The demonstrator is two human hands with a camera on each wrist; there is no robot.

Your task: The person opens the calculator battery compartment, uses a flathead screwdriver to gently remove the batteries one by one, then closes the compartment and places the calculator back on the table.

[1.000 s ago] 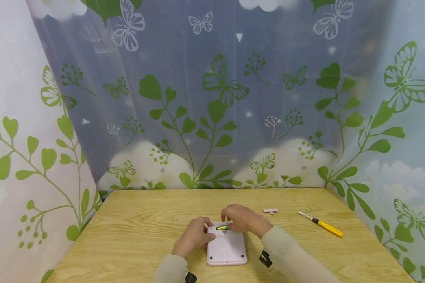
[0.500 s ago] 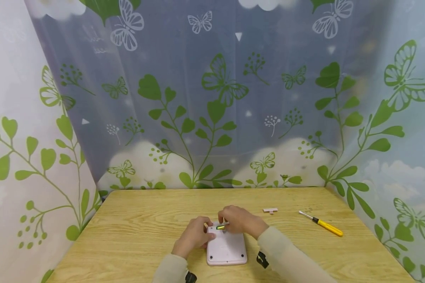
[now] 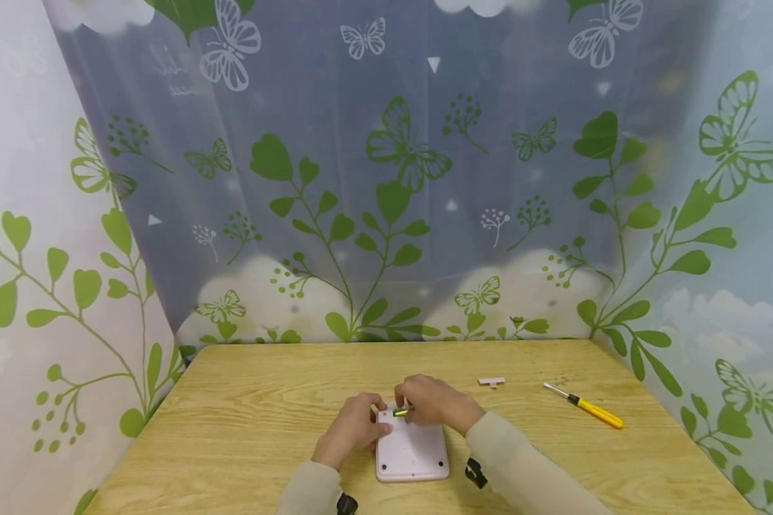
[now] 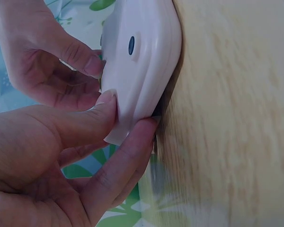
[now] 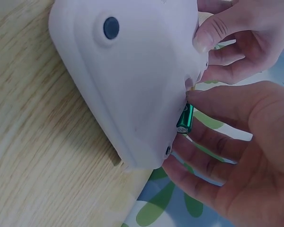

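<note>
A pale pink calculator (image 3: 412, 450) lies back side up on the table, its rubber feet (image 5: 111, 28) showing. My left hand (image 3: 354, 429) grips its far left corner, thumb on top and fingers at the edge below, as the left wrist view confirms. At the far end, a green and gold battery (image 5: 185, 120) sits in the uncovered slot. My right hand (image 3: 430, 400) pinches it, the thumb pressing near one end and the fingers curled behind. The right hand covers part of the slot and battery in the head view.
A small pink battery cover (image 3: 492, 382) lies toward the table's far right. Beyond it to the right rests a yellow-handled screwdriver (image 3: 589, 408). The wooden table (image 3: 264, 400) meets a patterned curtain (image 3: 386, 179) at its back edge.
My right hand has shifted slightly left along the battery, covering more of its right part. My left hand and the calculator have stayed in place.
</note>
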